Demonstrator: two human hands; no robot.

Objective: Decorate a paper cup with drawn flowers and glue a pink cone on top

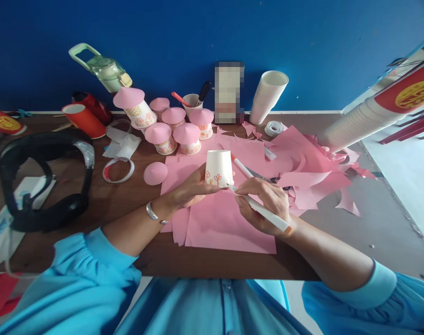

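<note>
A white paper cup [219, 168] stands upside down on pink paper [229, 218], small orange flowers drawn near its rim. The left hand [191, 190] curls around its near side, steadying it. The right hand [266, 202] is closed on a white marker [261, 209], tip touching the cup. Behind, a cup by the wall [192, 103] holds pens.

A deep blue wall [212, 32] backs the brown table [121, 204], perhaps wooden.
</note>
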